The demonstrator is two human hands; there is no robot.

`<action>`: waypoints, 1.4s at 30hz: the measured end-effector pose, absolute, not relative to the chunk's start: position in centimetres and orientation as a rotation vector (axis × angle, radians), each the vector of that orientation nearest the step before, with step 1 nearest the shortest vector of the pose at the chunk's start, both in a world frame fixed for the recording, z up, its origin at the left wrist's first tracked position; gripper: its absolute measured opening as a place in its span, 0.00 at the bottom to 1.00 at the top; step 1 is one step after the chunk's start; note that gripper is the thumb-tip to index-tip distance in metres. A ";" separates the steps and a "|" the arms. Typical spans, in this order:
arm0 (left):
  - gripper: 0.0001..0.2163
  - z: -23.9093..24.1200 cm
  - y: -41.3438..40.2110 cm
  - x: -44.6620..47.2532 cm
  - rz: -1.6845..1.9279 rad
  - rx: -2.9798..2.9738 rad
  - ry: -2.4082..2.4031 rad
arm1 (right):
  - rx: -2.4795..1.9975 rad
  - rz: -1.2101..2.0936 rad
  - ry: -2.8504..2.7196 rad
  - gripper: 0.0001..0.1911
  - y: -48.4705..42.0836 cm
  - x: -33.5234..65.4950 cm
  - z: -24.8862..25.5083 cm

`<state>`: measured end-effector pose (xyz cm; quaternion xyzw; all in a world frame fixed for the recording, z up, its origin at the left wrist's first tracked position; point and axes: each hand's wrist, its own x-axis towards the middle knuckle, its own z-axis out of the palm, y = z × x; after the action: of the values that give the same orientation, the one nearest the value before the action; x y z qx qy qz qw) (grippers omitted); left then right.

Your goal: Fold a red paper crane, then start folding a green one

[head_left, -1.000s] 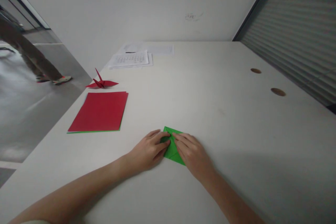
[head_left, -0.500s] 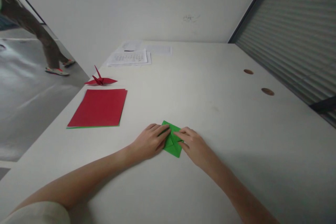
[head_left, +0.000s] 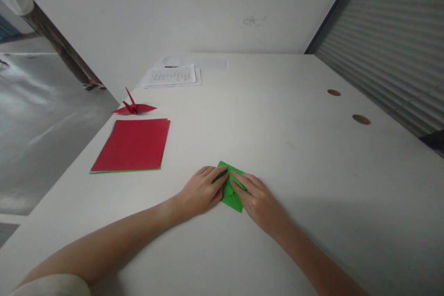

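Observation:
A small folded piece of green paper (head_left: 230,196) lies on the white table (head_left: 277,148) near its front middle. My left hand (head_left: 201,190) rests on the paper's left side, fingers stretched out and pressing down on it. My right hand (head_left: 258,201) lies over its right side, fingers flat along a fold. The fingertips of both hands meet near the paper's upper corner. Most of the paper is hidden under the two hands.
A stack of red paper sheets (head_left: 133,144) with a green sheet under it lies at the left. Behind it stands a red paper crane (head_left: 133,107). Printed white sheets (head_left: 171,75) lie at the back. Two round brown holes (head_left: 360,119) mark the table's right side.
My right hand has slid back over the green paper, fingers now flat on the fold beside my left fingertips. A person walking at the far left has moved almost out of sight.

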<state>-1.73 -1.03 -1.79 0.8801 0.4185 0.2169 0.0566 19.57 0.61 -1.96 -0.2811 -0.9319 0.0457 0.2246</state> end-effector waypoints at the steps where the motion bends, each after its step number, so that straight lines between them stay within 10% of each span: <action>1: 0.16 -1.8 -1.0 -1.7 0.656 2.679 1.273 | -0.759 0.131 -2.584 0.17 0.7 19.6 -1.9; 42: 0.18 -2.0 -0.6 -1.8 0.580 2.785 1.244 | -0.697 0.198 -2.656 0.15 1.8 20.2 -1.3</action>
<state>-1.82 -0.64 -2.01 0.8968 0.4005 0.1868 0.0183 20.18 1.82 -1.35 -0.2483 -0.9467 0.0706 0.1929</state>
